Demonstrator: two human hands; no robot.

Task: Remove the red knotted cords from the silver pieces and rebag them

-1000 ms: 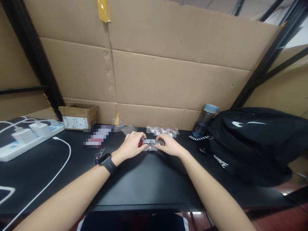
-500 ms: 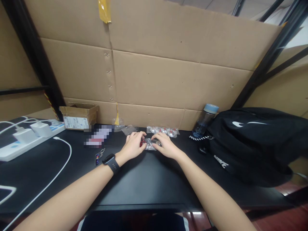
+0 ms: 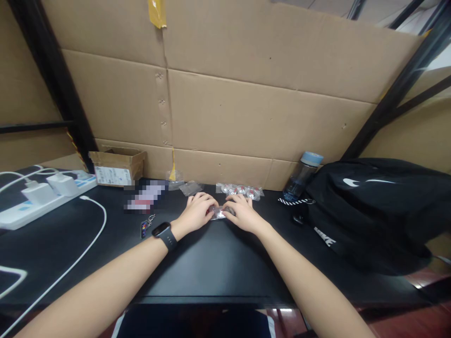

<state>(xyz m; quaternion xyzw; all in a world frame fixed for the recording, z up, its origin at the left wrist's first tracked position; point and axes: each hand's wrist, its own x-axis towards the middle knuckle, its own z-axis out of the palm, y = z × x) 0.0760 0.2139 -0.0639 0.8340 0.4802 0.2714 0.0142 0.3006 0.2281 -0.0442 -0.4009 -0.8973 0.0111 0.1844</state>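
A small clear plastic packet (image 3: pixel 219 215) with something shiny and a little red in it lies low on the black tabletop (image 3: pixel 214 263). My left hand (image 3: pixel 198 211), with a dark watch on its wrist, has its fingers curled on the packet's left end. On the right end, my right hand (image 3: pixel 244 213) grips it with bent fingers. Both hands hide much of the packet. Just behind them is a row of clear packets (image 3: pixel 241 189) with round silver and red pieces. Flat see-through bags (image 3: pixel 190 188) lie beyond my left hand.
On the left are a white power strip (image 3: pixel 14 217) with plugs and cables, an open cardboard box (image 3: pixel 114 171) and a keychain (image 3: pixel 144 227). A water bottle (image 3: pixel 303 176) and a black backpack (image 3: pixel 373 211) stand at right. A cardboard wall (image 3: pixel 225 117) closes off the back.
My fingers have drawn slightly closer together over the packet, covering more of it. The view has shifted a little; the surrounding things have stayed put.
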